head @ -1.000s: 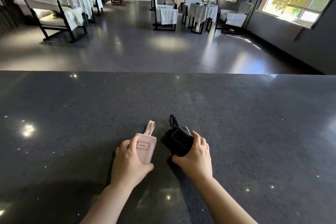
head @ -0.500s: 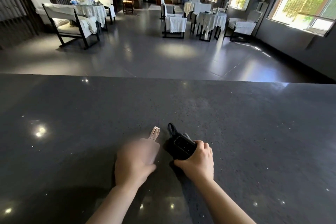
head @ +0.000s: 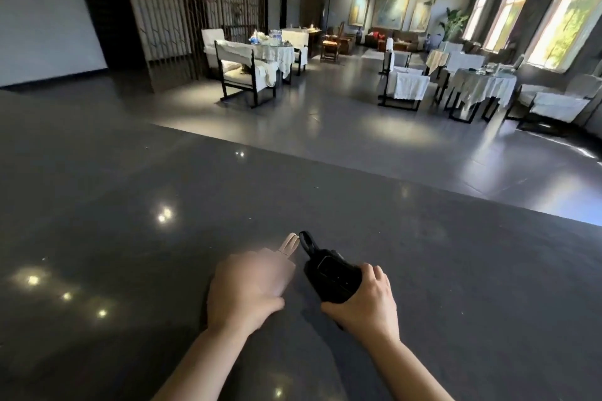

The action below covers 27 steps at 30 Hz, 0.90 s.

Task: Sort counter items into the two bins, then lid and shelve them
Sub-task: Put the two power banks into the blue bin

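Nearest the camera, the right hand (head: pixel 361 299) grips a black power bank (head: pixel 332 277), thumb curled under its near end and fingers wrapped over its right side; the black loop strap pokes out past the fingertips. Just left of it, the left hand (head: pixel 247 290) lies over a pink power bank (head: pixel 280 259). That hand is smeared by motion, so whether its fingers clasp the device or only rest on it I cannot tell; only the far end and the pale strap show beyond the fingers. The two devices sit almost touching, straps side by side.

Risks, as I judge them: the blurred left hand may have a loose hold, and the smooth casing could slide on the polished dark counter (head: pixel 130 238); the two straps lie close enough to snag if both are lifted at once.

No bins or lids are in view, so sorting looks barely begun and a turn away seems needed. Beyond the fingers the counter runs bare to its far edge, with broad room either side. Past it lie a tiled floor and cloth-covered dining tables (head: pixel 482 85), well apart.
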Motion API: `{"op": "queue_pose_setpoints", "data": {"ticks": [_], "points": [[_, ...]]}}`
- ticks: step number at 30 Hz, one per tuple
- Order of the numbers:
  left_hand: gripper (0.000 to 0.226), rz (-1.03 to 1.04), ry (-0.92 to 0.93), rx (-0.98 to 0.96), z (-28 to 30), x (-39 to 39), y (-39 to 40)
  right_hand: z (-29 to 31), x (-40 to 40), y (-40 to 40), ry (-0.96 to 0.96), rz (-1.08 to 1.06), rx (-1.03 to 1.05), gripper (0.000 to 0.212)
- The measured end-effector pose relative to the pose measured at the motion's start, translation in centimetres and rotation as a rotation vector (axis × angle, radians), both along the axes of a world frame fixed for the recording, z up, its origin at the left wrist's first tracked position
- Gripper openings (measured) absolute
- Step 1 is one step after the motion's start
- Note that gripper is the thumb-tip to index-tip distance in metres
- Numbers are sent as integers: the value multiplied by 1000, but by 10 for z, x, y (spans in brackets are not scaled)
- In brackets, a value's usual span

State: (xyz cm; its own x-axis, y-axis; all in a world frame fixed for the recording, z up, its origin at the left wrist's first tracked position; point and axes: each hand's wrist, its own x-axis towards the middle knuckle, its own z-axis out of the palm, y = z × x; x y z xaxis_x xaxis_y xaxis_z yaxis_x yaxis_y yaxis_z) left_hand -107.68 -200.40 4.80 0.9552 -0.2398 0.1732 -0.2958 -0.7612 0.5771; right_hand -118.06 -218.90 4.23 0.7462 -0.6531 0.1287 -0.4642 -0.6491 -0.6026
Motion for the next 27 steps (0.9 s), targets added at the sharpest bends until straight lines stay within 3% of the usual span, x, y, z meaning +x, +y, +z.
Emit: {"op": "queue_pose_setpoints", "data": {"ticks": [6, 12, 17, 22, 27], "points": [[53, 347, -41, -63, -1, -18, 134, 7, 48, 94, -59, 347, 2, 83], [52, 736, 31, 53, -7, -51, 288, 6, 72, 225, -120, 577, 50, 83], [74, 882, -8, 57, -11, -71, 399, 5, 88, 342, -81, 787, 39, 85], [51, 910, -25, 47, -2, -79, 498, 5, 108, 462, -97, 849, 55, 83], [61, 978, 27, 56, -4, -73, 606, 7, 128, 565, -117, 889, 67, 84]]}}
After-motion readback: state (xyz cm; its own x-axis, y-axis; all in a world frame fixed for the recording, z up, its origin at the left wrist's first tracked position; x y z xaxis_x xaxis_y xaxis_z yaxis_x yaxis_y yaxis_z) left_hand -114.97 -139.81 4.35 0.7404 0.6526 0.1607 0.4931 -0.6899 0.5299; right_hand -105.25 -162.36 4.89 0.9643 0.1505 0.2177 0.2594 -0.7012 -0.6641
